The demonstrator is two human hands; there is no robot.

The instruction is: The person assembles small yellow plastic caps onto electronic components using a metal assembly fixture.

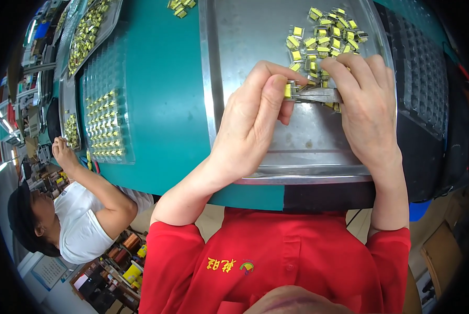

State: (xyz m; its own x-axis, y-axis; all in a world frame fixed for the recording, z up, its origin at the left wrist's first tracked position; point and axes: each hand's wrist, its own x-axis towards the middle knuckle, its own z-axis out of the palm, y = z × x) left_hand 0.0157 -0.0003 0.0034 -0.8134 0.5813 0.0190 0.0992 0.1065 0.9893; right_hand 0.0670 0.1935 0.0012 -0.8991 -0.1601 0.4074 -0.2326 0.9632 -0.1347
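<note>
My left hand (250,118) pinches a small yellow-wrapped transformer (288,91) between thumb and fingers, with its thin metal pins showing. My right hand (369,107) is closed round a pair of pliers (318,94), whose grey jaws point left and reach the transformer's pin side. Whether the jaws grip a pin is too small to tell. Both hands are over a metal tray (242,47). Just beyond them in the tray lies a loose heap of similar yellow transformers (324,39), partly hidden by my right fingers.
A green table mat (161,89) lies left of the tray. On it stands a clear plastic tray (106,128) with rows of yellow parts. Empty-looking moulded trays (417,83) are stacked at right. A co-worker (88,220) in white sits at left, near trays of parts.
</note>
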